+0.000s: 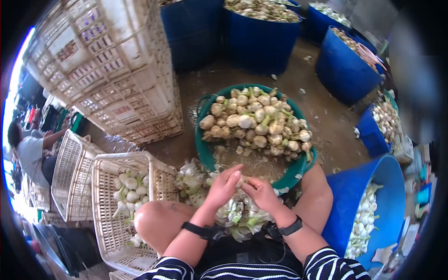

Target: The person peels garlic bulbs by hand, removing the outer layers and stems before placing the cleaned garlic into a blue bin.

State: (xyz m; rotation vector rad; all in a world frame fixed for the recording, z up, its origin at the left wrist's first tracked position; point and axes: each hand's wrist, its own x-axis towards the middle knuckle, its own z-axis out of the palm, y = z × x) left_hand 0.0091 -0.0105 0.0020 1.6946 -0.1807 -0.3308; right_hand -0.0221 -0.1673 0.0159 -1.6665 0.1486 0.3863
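My left hand (225,187) and my right hand (261,192) meet over my lap, fingers closed around a garlic bulb (240,182). Little of that bulb shows between the fingertips. Just beyond them stands a round green tub (201,148) heaped with brownish, unpeeled garlic bulbs (260,122); murky water or bare bottom shows at its near side. Below my hands, loose garlic skins and green stalk pieces (240,217) form a pile between my legs. More peelings (192,179) lie to the left of it.
On my left, a white plastic basket (151,179) contains cleaned garlic bulbs (132,189). A tall stack of crates (116,70) rises behind it. At right, a tilted blue tub (389,196) contains white bulbs. Several blue tubs (263,44) stand farther back. Another person (31,151) sits at far left.
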